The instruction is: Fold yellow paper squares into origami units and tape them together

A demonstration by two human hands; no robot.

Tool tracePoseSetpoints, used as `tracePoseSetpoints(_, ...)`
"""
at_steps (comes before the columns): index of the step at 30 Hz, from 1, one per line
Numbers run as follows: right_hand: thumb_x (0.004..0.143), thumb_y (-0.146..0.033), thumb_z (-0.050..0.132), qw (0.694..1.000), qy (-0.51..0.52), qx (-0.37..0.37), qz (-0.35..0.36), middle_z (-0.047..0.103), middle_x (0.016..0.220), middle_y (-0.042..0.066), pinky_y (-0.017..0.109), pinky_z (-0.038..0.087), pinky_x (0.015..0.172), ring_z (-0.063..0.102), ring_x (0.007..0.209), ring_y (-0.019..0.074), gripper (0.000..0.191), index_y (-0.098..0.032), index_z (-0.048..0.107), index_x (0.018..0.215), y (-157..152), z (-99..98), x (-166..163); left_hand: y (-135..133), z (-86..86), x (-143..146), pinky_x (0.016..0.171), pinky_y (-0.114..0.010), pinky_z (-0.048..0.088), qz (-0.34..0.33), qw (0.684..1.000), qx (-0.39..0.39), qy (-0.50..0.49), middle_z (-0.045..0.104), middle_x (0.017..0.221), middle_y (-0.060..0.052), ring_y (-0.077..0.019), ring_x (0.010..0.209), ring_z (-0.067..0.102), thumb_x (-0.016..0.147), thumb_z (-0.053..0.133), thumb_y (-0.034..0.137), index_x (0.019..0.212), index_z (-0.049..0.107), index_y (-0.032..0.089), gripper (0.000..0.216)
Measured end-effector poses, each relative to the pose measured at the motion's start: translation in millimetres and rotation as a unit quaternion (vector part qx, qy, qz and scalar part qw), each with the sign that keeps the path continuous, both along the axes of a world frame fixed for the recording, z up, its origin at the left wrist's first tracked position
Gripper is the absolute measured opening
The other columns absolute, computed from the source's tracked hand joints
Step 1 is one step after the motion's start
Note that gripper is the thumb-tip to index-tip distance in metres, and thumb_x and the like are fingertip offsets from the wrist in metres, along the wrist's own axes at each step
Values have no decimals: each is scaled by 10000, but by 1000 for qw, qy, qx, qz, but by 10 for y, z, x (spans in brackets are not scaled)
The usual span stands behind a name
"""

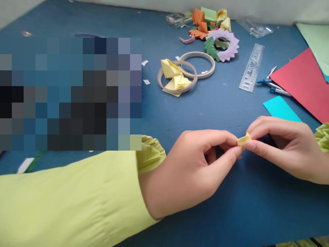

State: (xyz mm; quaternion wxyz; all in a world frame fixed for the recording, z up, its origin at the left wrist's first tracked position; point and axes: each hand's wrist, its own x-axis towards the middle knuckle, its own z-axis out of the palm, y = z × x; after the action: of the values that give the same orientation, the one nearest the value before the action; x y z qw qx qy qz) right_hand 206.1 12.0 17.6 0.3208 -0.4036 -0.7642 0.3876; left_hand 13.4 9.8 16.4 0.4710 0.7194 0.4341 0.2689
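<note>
A small folded piece of yellow paper (243,140) is pinched between the fingertips of both hands, just above the blue table. My left hand (195,168) grips its left end between thumb and forefinger. From the right, my right hand (285,147) holds the other end in a similar pinch. The fingertips partly hide the paper. Beyond the hands, several folded yellow paper pieces (171,69) lie in and around a tape roll (158,79), and a second tape roll (214,65) overlaps it behind.
A clear plastic ruler (252,68) lies near the pens (280,91), a red sheet (303,79) and a cyan paper piece (281,109). At the back sit a purple and green paper ring (232,48) and orange folded paper (198,17). A pixelated block covers the left.
</note>
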Motion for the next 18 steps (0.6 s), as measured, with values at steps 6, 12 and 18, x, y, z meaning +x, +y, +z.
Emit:
tracePoseSetpoints(6,816,-185,640,1000,-4,-18,-2,623,786,-21,222,460,692,570,723,88,45,-201,614,783,6,4,7,-9,6,3,426,-139,331,10,999,43,4,541,580,58,-42,467,396,823,553,133,738,632,148,117)
tracePoseSetpoints(12,826,-169,618,1000,13,-22,7,595,772,-7,237,469,629,565,700,108,81,-201,581,761,9,-9,17,5,8,-11,529,-176,353,-84,990,97,50,483,608,47,-71,564,432,866,507,151,665,550,145,206)
tracePoseSetpoints(18,809,-188,649,1000,6,-26,13,640,844,8,264,476,709,585,780,131,68,-218,618,861,0,-5,10,-4,1,-37,618,-214,373,-137,980,132,53,521,662,14,-108,646,467,907,398,113,729,550,152,237)
